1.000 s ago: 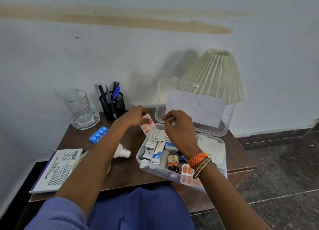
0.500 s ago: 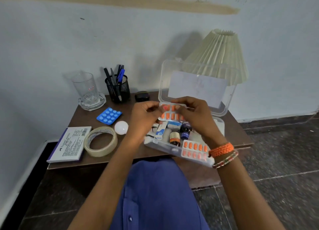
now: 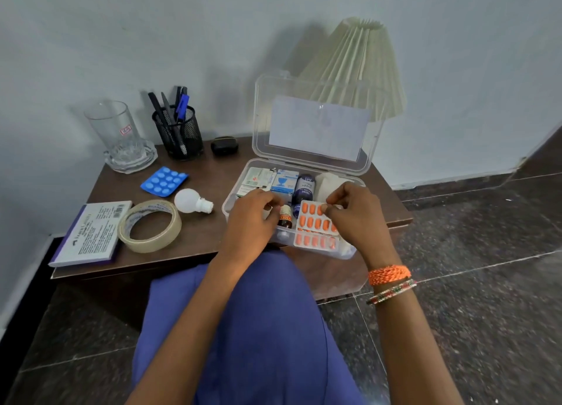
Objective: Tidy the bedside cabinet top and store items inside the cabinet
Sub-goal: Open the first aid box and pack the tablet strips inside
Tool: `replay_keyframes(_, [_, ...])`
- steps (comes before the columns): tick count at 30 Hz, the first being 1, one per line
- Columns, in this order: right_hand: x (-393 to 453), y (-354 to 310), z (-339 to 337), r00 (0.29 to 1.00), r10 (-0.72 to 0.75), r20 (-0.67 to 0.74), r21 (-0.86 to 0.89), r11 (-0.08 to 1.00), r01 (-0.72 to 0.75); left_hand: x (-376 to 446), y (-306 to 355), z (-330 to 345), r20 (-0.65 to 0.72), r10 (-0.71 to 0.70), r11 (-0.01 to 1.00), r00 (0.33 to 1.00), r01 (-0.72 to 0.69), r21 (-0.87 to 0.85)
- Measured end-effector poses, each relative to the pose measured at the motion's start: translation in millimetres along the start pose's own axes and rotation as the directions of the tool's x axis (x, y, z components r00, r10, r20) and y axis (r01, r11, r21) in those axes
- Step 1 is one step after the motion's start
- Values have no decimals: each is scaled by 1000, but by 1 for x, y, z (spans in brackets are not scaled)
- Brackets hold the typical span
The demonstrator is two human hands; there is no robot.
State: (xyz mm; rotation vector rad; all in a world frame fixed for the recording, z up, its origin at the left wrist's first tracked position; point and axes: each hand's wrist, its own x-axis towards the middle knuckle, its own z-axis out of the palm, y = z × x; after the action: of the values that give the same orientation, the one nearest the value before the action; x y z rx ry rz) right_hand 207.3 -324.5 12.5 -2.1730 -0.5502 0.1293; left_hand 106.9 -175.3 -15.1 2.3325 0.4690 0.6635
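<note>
A clear plastic medicine box [image 3: 369,149] stands open on the brown cabinet top [image 3: 213,173], its lid upright. Inside lie small cartons, two little bottles and orange pill strips. My right hand [image 3: 355,219] pinches the top edge of an orange pill strip [image 3: 314,220] lying over the box's front right. My left hand [image 3: 251,222] hovers with curled fingers over the box's front left, by a small brown bottle [image 3: 285,220]; whether it holds anything is hidden. Left of the box sit a blue pill strip [image 3: 164,181], a white bulb [image 3: 193,201], a tape roll [image 3: 149,226] and a booklet [image 3: 91,233].
At the back left stand a glass mug [image 3: 117,131] on a glass dish, a black mesh pen holder [image 3: 179,131] and a small black case [image 3: 224,145]. A pleated lamp shade [image 3: 362,67] rises behind the box. My blue-clad knee [image 3: 243,313] is against the cabinet front.
Both hands have lowered the orange pill strip from in front of the lid down into the box. My left hand has come off the strip. The view has tilted downward.
</note>
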Motion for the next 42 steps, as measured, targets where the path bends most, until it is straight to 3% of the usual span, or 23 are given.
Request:
replay_keyframes(6, [-14,1,21,991,-127,-38,-190,975,118,-4,-2,3,-24,52,998,998,-53,-42])
replay_keyframes(12, [-12,2,27,980,-166,-113,-359,926,116,-8,-4,5,-39,90,996,995,-91,-26])
replay_keyframes(20, [-9,3,28,976,-178,-129,-335,934,126,-9,-6,6,-41,86,996,995,-88,-32])
replay_keyframes(22, [-10,-2,27,972,-185,-146,-292,947,136,-7,-4,4,-6,23,991,1000,-24,-128])
replay_keyframes(24, [-9,-14,27,963,-208,-171,-254,954,161,-3,2,-7,29,-54,934,998,60,-351])
replay_keyframes(26, [-5,-32,34,960,-226,-166,-171,965,198,4,3,-25,-41,-129,850,991,89,-519])
replay_keyframes(28, [3,-59,49,961,-257,-99,-75,965,250,11,-11,-50,-190,-209,833,959,73,-549])
replay_keyframes(30, [19,-85,72,945,-324,49,-39,945,326,20,-35,-73,-325,-294,854,899,94,-512])
replay_keyframes(33, [49,-120,118,855,-391,339,-125,883,453,36,-78,-104,-379,-406,905,832,307,-295])
replay_keyframes(37, [79,-144,174,727,-258,636,-310,778,547,56,-129,-122,-201,-501,823,842,535,191])
replay_keyframes(40, [89,-147,197,675,-188,713,-393,690,608,66,-146,-123,-110,-546,719,831,532,447])
replay_keyframes(42, [95,-146,203,662,-167,731,-409,670,620,72,-151,-120,-84,-547,690,833,505,519])
